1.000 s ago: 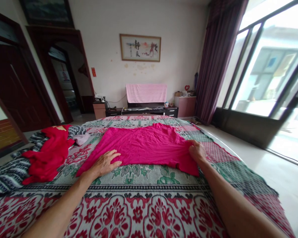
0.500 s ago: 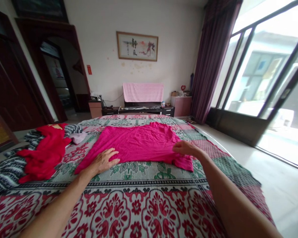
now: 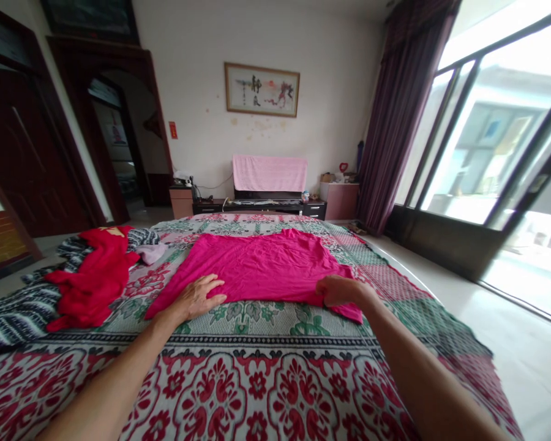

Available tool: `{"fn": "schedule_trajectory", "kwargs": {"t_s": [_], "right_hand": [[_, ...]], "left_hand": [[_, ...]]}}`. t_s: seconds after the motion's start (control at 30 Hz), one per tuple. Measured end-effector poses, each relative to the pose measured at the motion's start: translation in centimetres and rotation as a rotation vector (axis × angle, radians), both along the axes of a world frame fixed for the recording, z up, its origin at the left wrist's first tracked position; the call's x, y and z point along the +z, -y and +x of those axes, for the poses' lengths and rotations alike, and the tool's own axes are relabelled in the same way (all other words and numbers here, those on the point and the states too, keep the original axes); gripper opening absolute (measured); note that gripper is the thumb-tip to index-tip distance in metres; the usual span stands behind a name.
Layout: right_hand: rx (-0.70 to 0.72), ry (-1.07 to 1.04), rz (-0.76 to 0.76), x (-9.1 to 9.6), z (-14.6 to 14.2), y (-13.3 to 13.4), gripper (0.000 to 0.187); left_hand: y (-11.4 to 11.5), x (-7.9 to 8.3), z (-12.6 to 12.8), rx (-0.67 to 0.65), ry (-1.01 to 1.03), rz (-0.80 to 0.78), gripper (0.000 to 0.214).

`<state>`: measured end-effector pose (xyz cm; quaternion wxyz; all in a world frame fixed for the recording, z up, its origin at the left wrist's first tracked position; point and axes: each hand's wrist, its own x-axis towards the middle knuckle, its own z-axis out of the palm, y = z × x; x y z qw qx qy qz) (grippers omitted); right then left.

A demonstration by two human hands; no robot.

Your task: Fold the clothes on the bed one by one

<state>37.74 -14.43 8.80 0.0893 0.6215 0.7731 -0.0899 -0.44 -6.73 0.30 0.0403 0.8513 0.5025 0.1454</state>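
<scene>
A bright pink shirt (image 3: 261,263) lies spread on a patterned bedspread (image 3: 257,392), lightly wrinkled, with a sleeve-like corner at its near right. My left hand (image 3: 201,296) rests flat on the shirt's near left part, fingers apart. Over the near right edge, my right hand (image 3: 342,290) has its fingers curled closed against the cloth, pinching it beside the sleeve. The fingertips are partly hidden by the hand itself.
To the left lies a heap of clothes: a red garment (image 3: 94,282) over a black-and-white knitted one (image 3: 13,318). Beyond the bed stands a low cabinet (image 3: 314,209) with a pink cloth (image 3: 270,174) above it. Glass doors (image 3: 468,153) are at right.
My right hand has come down slightly and its fingers have closed on the shirt's near edge. My left hand stays flat on the cloth. The view has shifted a little left.
</scene>
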Motion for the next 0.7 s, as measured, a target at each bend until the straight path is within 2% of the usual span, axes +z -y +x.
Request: {"fn": "schedule_trajectory", "kwargs": {"t_s": [0.13,0.23,0.3,0.37,0.43,0.53,0.6,0.7], "right_hand": [[-0.003,-0.039,0.012,-0.3,0.7,-0.6,0.024],[-0.015,-0.063,0.057,-0.4,1.0,-0.8,0.03],[-0.024,-0.067,0.067,-0.5,1.1,-0.8,0.029],[-0.051,-0.092,0.019,-0.6,1.3,-0.7,0.025],[-0.101,-0.138,-0.105,-0.7,1.5,-0.6,0.022],[-0.175,-0.161,-0.237,-0.7,1.7,-0.5,0.022],[-0.196,-0.11,-0.207,-0.6,1.6,-0.4,0.021],[-0.198,-0.006,-0.118,-0.3,1.2,-0.2,0.015]], "left_hand": [[0.1,0.9,-0.8,-0.028,0.023,-0.076,0.065],[0.3,2.3,-2.0,-0.045,0.025,-0.169,0.064],[0.6,3.5,-2.7,-0.034,0.001,-0.207,0.056],[1.1,4.7,-3.2,0.016,-0.044,-0.219,0.045],[1.6,5.7,-3.5,0.096,-0.105,-0.243,0.035],[2.1,6.4,-3.5,0.2,-0.205,-0.319,0.023],[2.2,6.4,-3.6,0.258,-0.253,-0.33,0.022],[2.1,6.2,-4.0,0.307,-0.264,-0.266,0.022]]}}
